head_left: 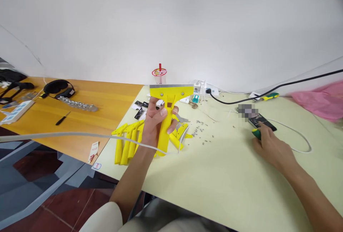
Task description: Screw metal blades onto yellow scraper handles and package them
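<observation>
1. The pale table [230, 175] lies under both hands.
2. The left hand [155, 121] is closed around the handle of a yellow scraper [168, 114] and holds it upright above the table, blade on top.
3. The right hand [270, 146] rests on the table, its fingers on a green screwdriver [255, 133], beside a phone [261, 120]; a full grip cannot be seen.
4. More yellow handles [125, 142] lie just below and left of the left hand.
5. Small screws [200, 132] are scattered between the two hands.

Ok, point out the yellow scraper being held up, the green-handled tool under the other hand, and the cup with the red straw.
yellow scraper [171, 92], head view, on the yellow head just below the metal blade.
green-handled tool [256, 134], head view, on the green handle end.
cup [159, 72], head view, on the printed lid.
</observation>
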Motion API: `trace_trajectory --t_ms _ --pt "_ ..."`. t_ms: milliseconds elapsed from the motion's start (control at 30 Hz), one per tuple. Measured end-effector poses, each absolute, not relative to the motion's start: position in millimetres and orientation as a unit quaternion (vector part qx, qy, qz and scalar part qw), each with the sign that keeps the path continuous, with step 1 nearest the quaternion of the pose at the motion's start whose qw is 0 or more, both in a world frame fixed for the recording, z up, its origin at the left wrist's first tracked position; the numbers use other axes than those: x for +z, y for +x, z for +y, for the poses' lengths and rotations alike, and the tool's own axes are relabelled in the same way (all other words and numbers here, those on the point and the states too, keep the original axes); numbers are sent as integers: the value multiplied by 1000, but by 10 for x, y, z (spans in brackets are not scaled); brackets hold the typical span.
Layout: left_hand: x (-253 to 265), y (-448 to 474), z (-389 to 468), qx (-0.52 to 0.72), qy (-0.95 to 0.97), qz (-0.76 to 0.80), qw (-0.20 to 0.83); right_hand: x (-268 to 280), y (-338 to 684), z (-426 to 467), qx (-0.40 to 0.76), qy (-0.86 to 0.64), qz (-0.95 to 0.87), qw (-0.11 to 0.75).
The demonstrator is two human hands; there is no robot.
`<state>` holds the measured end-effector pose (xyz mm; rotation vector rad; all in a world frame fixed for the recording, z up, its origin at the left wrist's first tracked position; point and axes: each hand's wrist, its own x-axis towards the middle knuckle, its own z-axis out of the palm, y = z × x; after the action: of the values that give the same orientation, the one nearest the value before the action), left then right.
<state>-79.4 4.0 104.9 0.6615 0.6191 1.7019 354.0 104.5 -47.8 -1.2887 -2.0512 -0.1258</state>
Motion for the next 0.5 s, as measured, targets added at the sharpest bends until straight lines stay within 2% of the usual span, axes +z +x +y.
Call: trace_trajectory --t_ms 200,400,500 --pt "969 -885 89 728 336 269 534 -456 3657 889 -53 -599 -747 283" --pt "833 -1178 70 678 478 345 439 -247 3359 749 6 -715 -699 11" --pt "777 -1458 56 584 582 443 352 -202 3334 744 28 -729 -683 -30"
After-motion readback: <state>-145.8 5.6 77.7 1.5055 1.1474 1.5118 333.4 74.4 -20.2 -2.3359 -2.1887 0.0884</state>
